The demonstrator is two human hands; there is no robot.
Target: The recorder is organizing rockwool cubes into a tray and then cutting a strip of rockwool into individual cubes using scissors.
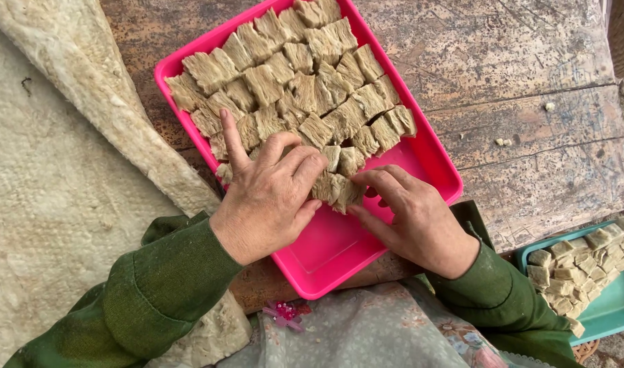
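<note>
Both hands are working the near row of tan fibrous blocks (298, 82) in the pink tray (435, 170).

Left hand (268, 197) is lying flat over the blocks at its fingertips, fingers half curled and pressing down, index finger stretched out ahead over the pile. It's resting on pieces, not gripping any.

Right hand (414, 215) is pinching narrow: thumb and fingertips are closing on the end block (343, 194) just left of it, between the two hands. Can't tell if the piece is lifted or only being nudged.

Handling read: blocks are looking light, dry, stringy and crumbly; edges are fraying, and crumbs (503, 142) are sitting on the wooden table (530, 68) beyond the right hand. Probably soft enough to crush, not slippery. Best grip is by the flat side faces with light pressure, not corners.

A teal tray (612, 307) with smaller paler cubes (578, 266) is sitting right of the right sleeve.
</note>
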